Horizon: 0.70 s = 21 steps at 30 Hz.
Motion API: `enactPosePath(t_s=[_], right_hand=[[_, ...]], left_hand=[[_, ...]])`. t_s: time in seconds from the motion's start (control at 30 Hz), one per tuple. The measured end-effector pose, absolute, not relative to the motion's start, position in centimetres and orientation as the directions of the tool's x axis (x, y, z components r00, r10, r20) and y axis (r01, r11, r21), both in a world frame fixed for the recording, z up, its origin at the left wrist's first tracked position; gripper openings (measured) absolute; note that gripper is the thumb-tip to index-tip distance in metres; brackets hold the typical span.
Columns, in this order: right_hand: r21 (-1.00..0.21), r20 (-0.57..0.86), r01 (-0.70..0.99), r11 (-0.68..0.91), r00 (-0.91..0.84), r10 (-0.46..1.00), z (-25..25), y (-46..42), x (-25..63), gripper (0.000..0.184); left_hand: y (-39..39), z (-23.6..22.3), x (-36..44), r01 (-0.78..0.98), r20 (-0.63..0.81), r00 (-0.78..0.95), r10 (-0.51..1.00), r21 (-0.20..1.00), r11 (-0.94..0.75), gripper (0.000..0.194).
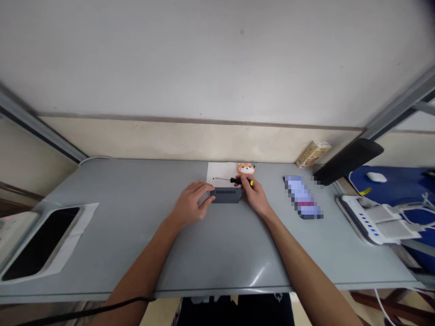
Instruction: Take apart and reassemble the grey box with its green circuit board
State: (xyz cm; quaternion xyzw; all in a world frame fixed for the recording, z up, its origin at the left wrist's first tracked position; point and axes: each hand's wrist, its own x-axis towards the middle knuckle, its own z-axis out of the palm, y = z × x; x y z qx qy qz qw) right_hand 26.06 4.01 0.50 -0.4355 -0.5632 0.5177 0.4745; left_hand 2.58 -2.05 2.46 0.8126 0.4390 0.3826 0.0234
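Observation:
A dark grey box with a row of vent slots [226, 196] rests on the table in front of me. My left hand [194, 201] grips its left end between thumb and fingers. In my right hand [253, 194] is a screwdriver [234, 180] with a black and yellow handle, its thin shaft pointing left above the box's far edge. The right hand is also close to the box's right end; whether it touches the box I cannot tell. A small dark speck, perhaps a screw, shows by the screwdriver's tip on the white paper [220, 169].
Behind the box lies an orange and white dog-face item [246, 168]. To the right are a pixelated phone [303, 198], a small carton [312, 154], a black upright object [350, 160] and a white power strip [365, 222]. At left lies a black-screened tablet [42, 242] on paper.

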Motion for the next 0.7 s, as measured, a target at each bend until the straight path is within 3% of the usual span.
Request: enactPosePath(t_s=[0.2, 0.4, 0.57, 0.7], right_hand=[[-0.993, 0.068, -0.104, 0.049, -0.183, 0.981, 0.8, 3.9, 26.0, 0.038], [-0.968, 0.013, -0.253, -0.001, -0.050, 0.999, 1.2, 4.3, 27.3, 0.040], [-0.850, -0.035, -0.527, 0.000, 0.057, 0.998, 1.5, 5.3, 29.4, 0.026], [-0.780, -0.067, -0.624, 0.055, 0.169, 0.983, 1.6, 5.9, 31.0, 0.017]], left_hand=[[-2.4, 2.7, 3.0, 0.723, 0.587, 0.286, 0.757, 0.386, -0.572, 0.016], [-2.1, 2.7, 3.0, 0.711, 0.607, 0.299, 0.736, 0.372, -0.597, 0.019], [-1.0, 4.0, 4.9, 0.694, 0.582, 0.436, 0.686, 0.267, -0.669, 0.019], [0.1, 4.1, 6.8, 0.650, 0.571, 0.541, 0.618, 0.181, -0.738, 0.020]])
